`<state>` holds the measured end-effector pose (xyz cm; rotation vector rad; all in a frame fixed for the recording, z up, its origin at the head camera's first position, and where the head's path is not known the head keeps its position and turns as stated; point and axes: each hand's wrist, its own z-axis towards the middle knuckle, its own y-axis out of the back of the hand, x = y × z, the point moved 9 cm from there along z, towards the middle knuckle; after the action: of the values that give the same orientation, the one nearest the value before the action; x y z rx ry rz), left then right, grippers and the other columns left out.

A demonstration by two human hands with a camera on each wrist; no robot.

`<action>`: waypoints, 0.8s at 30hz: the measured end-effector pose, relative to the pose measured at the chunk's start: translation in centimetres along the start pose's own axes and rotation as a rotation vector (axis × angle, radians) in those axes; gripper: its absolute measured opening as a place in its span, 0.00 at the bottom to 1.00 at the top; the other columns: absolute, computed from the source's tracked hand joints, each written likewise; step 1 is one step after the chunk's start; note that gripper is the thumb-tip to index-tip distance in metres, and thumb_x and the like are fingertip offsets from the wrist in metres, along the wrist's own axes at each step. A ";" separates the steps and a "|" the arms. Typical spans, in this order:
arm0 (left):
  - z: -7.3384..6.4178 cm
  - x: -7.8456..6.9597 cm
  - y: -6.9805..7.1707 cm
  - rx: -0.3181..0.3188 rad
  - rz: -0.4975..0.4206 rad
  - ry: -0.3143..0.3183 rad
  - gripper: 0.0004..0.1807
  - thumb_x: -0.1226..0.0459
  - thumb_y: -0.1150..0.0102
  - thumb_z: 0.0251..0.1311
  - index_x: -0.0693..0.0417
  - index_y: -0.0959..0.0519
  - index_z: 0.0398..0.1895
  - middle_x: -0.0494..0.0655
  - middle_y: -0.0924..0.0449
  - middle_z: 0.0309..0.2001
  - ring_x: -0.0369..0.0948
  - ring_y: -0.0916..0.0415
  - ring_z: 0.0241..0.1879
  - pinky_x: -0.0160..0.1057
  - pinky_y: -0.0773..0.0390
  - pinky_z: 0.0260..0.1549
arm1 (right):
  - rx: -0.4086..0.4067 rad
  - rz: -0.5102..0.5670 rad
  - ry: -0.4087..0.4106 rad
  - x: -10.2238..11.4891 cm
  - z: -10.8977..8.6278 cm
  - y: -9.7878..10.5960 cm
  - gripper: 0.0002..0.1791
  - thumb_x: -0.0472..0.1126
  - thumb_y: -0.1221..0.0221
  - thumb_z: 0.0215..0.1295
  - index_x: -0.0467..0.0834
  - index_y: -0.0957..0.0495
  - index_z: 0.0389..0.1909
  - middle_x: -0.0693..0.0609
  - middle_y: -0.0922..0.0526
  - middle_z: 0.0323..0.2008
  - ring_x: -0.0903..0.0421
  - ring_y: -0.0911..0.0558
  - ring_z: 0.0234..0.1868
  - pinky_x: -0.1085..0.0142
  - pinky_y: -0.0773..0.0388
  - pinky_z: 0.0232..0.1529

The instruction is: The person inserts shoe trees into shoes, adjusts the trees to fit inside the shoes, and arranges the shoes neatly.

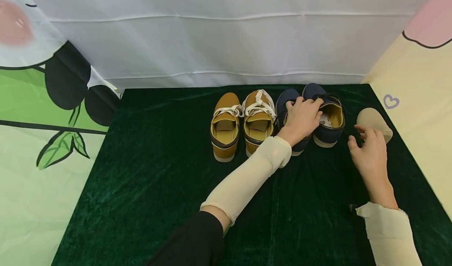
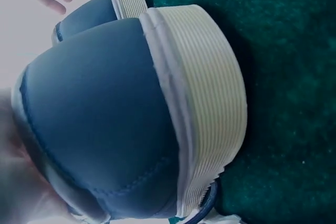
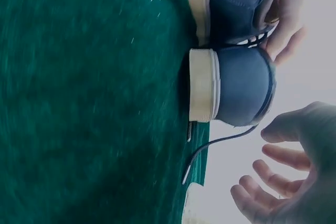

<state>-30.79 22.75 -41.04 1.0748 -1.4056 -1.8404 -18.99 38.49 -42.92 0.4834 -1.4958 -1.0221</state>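
Observation:
A pair of navy lace-up shoes stands with heels toward me: a left navy shoe [image 1: 285, 97] and a right navy shoe [image 1: 330, 132]. My left hand [image 1: 302, 115] reaches over the left one, fingers curled at its opening and laces, fingertips reaching beside the right one. The left wrist view shows the left shoe's navy heel [image 2: 100, 114] close up. To the right, my right hand [image 1: 370, 152] hovers with fingers loosely bent and apart, holding nothing. It partly overlaps a beige rounded object [image 1: 374, 121] lying on the cloth. A loose lace [image 3: 218, 141] hangs from the right shoe.
Left of the navy pair stand two tan shoes with white laces, a left tan shoe [image 1: 225, 150] and a right tan shoe [image 1: 251, 144]. Dark green velvet cloth [image 1: 159, 187] covers the surface. A white fabric backdrop [image 1: 219, 46] rises behind; printed panels flank both sides.

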 end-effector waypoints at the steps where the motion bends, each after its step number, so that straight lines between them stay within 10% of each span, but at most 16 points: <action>1: 0.1 -0.1 0.0 -0.009 -0.004 0.004 0.21 0.47 0.55 0.81 0.27 0.31 0.73 0.30 0.21 0.65 0.41 0.29 0.65 0.50 0.35 0.62 | 0.000 -0.004 -0.002 -0.2 0.1 0.1 0.27 0.40 0.50 0.79 0.33 0.35 0.74 0.24 0.35 0.67 0.27 0.33 0.64 0.31 0.32 0.61; 24: 1.2 0.0 0.1 -0.041 0.123 0.065 0.17 0.45 0.56 0.80 0.25 0.25 0.66 0.31 0.13 0.54 0.41 0.18 0.50 0.50 0.22 0.55 | 0.030 0.046 -0.211 -7.2 3.8 1.4 0.40 0.46 0.51 0.78 0.29 0.54 0.81 0.22 0.57 0.78 0.20 0.45 0.75 0.31 0.45 0.76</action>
<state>-31.87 23.29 -40.76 0.9963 -1.3597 -1.7242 -20.68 46.11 -45.58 0.3688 -1.7041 -1.0411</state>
